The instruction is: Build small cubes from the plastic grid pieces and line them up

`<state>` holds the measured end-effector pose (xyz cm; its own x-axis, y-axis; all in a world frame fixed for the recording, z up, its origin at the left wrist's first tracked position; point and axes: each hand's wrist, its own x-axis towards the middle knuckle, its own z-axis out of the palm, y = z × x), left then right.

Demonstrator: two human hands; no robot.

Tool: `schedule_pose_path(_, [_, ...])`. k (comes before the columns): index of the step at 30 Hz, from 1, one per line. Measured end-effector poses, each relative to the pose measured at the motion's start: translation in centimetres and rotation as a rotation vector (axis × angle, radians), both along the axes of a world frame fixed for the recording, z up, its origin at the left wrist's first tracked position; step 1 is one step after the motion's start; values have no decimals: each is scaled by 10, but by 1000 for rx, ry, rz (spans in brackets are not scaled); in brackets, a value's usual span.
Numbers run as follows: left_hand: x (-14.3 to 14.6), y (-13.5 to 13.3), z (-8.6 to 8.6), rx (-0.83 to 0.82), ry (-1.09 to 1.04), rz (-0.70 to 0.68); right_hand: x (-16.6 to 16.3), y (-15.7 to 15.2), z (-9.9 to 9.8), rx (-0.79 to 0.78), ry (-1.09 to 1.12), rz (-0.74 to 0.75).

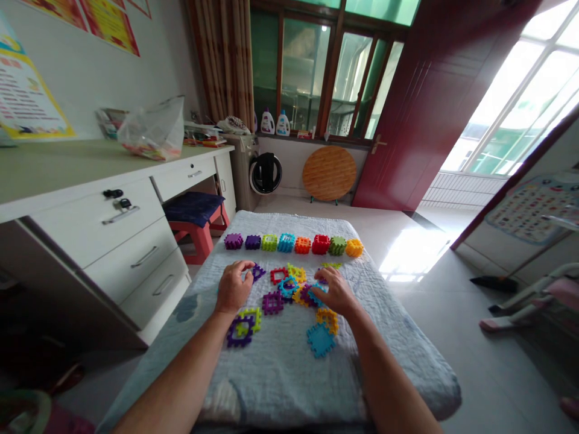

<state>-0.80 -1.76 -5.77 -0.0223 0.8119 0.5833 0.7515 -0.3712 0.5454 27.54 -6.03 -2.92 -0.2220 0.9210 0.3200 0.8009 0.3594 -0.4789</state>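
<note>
Flat interlocking plastic squares with notched edges lie scattered over a cloth-covered table. My left hand [234,287] is at the left of them, thumb and fingers curved and apart, near a dark purple square [259,272]. My right hand [335,289] reaches over the right side of the pile, fingers spread, touching or just above a blue square [318,293]. Between my hands are a red square [278,276], a light blue square [288,286] and a purple square [272,303]. Closer to me lie a dark purple square [239,331] and a solid blue square [321,340].
Along the far part of the cloth [289,386] stands a row of several assembled cubes, among them a red cube [321,244]. A white desk [136,175] and a stool [196,211] are at left. Behind are a washing machine [246,175] and a red door [420,102].
</note>
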Motion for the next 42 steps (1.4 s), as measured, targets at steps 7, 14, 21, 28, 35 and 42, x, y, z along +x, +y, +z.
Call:
schedule_pose_path(7, [1, -2, 1, -4, 10, -14, 4, -4, -2, -99, -21, 81])
schedule_pose_path(14, [2, -3, 2, 31, 29, -38, 1, 2, -2, -88, 233, 2])
schedule_pose_path(21, [3, -3, 1, 49, 41, -37, -8, 3, -5, 120, 297, -65])
schedule_pose_path(28, [3, -5, 3, 50, 53, -45, -9, -4, -2, -44, 170, 145])
schedule_pose_path(35, [3, -5, 3, 50, 49, -52, 1, -3, -11, -92, -14, 105])
schedule_pose_path(42, [5, -5, 3, 47, 44, -56, -6, -4, -7, 26, 114, 97])
